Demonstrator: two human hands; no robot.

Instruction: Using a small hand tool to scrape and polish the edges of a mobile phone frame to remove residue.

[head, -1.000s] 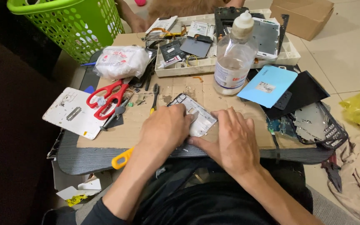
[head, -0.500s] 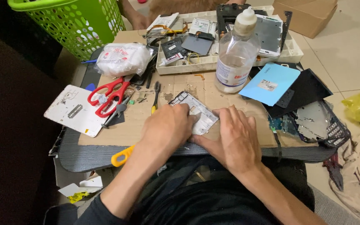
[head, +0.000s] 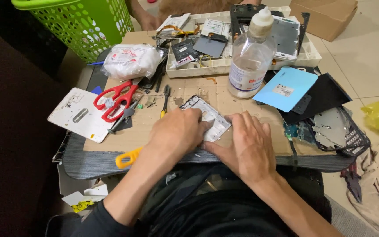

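Hands, left [head: 178, 131] and right [head: 246, 147], press flat on phone frame [head: 209, 116] on desk [head: 207, 94], gripping nothing; frame stripped, parts lie scattered.

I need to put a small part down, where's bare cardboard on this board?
Bare cardboard lies left of the left hand, below the red scissors. A smaller patch sits between the clear bottle and right hand. The parts tray and right edge are crowded.

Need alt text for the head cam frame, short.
Both hands, left hand and right hand, press on a pale phone frame lying on a cardboard sheet. Red scissors lie left of it, a clear plastic bottle and a parts tray behind.
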